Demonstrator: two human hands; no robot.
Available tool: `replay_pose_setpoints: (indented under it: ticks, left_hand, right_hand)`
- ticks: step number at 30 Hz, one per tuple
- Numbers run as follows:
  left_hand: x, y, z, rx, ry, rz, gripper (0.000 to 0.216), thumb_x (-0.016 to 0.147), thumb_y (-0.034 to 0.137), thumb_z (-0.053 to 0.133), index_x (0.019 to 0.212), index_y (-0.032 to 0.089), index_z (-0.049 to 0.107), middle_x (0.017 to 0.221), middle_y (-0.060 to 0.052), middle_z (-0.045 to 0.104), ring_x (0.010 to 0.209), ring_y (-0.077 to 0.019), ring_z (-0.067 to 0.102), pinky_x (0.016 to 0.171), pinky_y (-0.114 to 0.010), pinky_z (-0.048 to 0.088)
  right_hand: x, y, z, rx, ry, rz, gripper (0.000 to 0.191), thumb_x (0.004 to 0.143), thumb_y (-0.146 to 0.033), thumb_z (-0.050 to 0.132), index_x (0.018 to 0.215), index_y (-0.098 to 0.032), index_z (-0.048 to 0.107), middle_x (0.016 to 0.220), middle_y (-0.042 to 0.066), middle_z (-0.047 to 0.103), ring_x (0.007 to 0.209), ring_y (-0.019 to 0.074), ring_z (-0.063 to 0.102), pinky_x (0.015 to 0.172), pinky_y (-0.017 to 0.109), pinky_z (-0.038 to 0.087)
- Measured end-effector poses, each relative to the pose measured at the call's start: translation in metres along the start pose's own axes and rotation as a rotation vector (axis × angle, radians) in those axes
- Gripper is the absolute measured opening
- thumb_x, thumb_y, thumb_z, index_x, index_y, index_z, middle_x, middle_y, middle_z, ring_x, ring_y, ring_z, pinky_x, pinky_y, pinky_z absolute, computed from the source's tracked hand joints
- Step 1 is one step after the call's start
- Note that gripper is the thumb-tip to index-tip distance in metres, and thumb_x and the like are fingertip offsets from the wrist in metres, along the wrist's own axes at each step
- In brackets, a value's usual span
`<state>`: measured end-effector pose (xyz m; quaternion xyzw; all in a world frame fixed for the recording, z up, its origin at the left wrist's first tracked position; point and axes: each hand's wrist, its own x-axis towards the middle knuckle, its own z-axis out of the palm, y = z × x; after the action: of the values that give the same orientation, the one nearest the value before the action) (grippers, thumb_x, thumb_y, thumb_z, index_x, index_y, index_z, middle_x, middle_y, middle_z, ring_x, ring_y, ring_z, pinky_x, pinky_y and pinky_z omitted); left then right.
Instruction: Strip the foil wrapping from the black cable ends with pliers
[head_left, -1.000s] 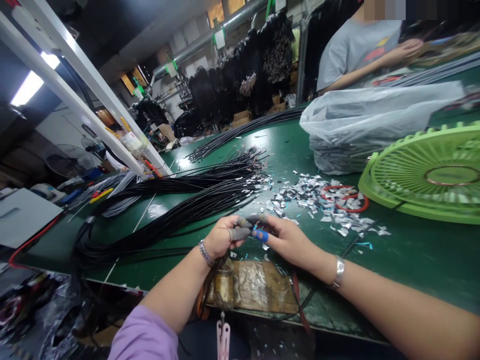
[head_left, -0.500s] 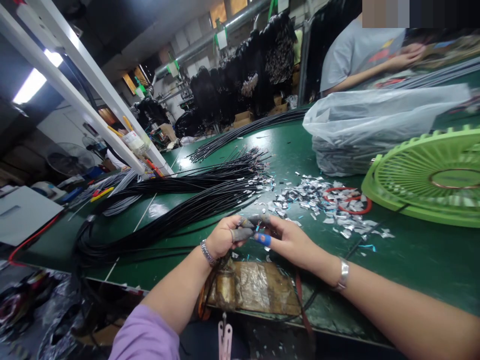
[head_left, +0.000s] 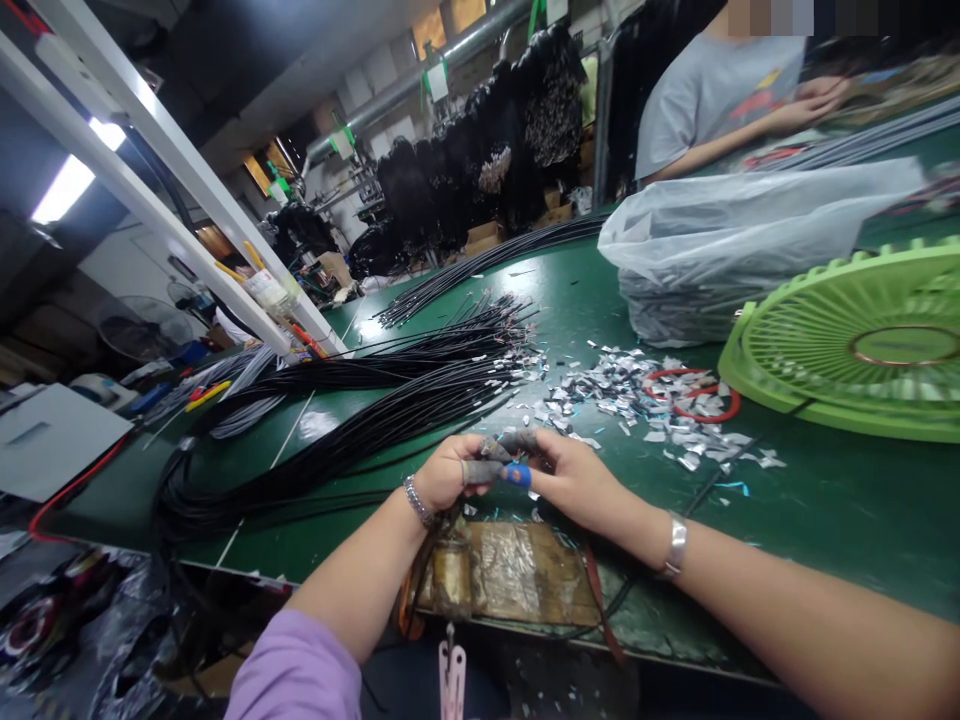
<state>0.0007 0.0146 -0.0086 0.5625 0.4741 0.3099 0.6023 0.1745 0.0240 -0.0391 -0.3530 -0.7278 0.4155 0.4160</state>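
Observation:
My left hand (head_left: 452,472) and my right hand (head_left: 576,480) meet over the front of the green table, fingertips pinched together. Grey coverings wrap several fingers, and a blue band with holes is around my right thumb. A black cable (head_left: 360,500) runs from the left toward my left palm; its end appears to be between the fingertips, mostly hidden by them. Just below my hands lies a worn board wrapped in clear tape (head_left: 517,575). Pink-handled scissors or snips (head_left: 451,675) point up at the table's front edge.
Bundles of black cables (head_left: 390,410) lie to the left. Silvery foil scraps (head_left: 622,390) and a red loop (head_left: 724,408) are spread beyond my right hand. A green fan (head_left: 795,385) and a filled plastic bag (head_left: 675,250) stand right. Another person (head_left: 697,100) sits across the table.
My right hand has turned slightly and its blue-banded thumb has shifted left, closer to my left fingers. A small blue strand seen between the fingertips is now hidden. The view has shifted slightly.

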Motion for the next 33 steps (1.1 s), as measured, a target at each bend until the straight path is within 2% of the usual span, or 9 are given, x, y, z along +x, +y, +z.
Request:
replay_pose_setpoints:
  ticks: [7, 15, 23, 29, 33]
  left_hand:
    - [0.004, -0.002, -0.004, -0.051, -0.009, -0.016, 0.049, 0.048, 0.051, 0.077, 0.072, 0.013, 0.058, 0.044, 0.006, 0.047, 0.034, -0.0035, 0.035, 0.033, -0.018, 0.017]
    - [0.002, 0.001, 0.003, 0.030, 0.056, 0.056, 0.049, 0.057, 0.056, 0.072, 0.074, 0.015, 0.052, 0.044, 0.008, 0.044, 0.034, -0.0033, 0.031, 0.035, -0.018, 0.018]
    - [-0.001, 0.009, 0.010, 0.016, 0.088, 0.132, 0.056, 0.052, 0.064, 0.072, 0.066, 0.014, 0.051, 0.043, 0.008, 0.039, 0.038, -0.0026, 0.031, 0.040, -0.019, 0.020]
    - [0.000, 0.006, 0.004, -0.080, 0.070, 0.054, 0.055, 0.048, 0.059, 0.077, 0.065, 0.013, 0.053, 0.045, 0.008, 0.036, 0.036, -0.0010, 0.025, 0.038, -0.019, 0.013]
    - [0.000, 0.003, -0.001, -0.097, 0.014, 0.004, 0.056, 0.044, 0.059, 0.079, 0.065, 0.013, 0.055, 0.046, 0.007, 0.038, 0.037, -0.0010, 0.024, 0.039, -0.020, 0.011]
  right_hand:
    - [0.002, -0.008, 0.001, -0.061, 0.012, -0.016, 0.034, 0.076, -0.053, 0.058, 0.068, -0.020, 0.058, 0.056, -0.002, 0.054, 0.051, 0.0124, 0.042, 0.047, 0.026, 0.036]
    - [0.002, -0.008, -0.004, -0.159, 0.051, -0.033, 0.023, 0.079, -0.041, 0.055, 0.068, -0.021, 0.054, 0.058, -0.001, 0.053, 0.053, 0.0139, 0.043, 0.050, 0.027, 0.034]
    - [0.003, -0.005, -0.006, -0.135, 0.030, -0.097, 0.027, 0.083, -0.045, 0.051, 0.071, -0.021, 0.057, 0.061, 0.000, 0.058, 0.056, 0.0149, 0.048, 0.051, 0.027, 0.038]
    - [0.003, -0.006, -0.012, -0.066, -0.018, -0.135, 0.031, 0.084, -0.048, 0.050, 0.070, -0.021, 0.059, 0.060, 0.001, 0.059, 0.057, 0.0156, 0.049, 0.054, 0.028, 0.041]
    - [0.004, -0.006, -0.016, 0.021, -0.099, -0.121, 0.034, 0.081, -0.054, 0.054, 0.074, -0.021, 0.063, 0.065, 0.001, 0.062, 0.064, 0.0173, 0.055, 0.059, 0.029, 0.045]
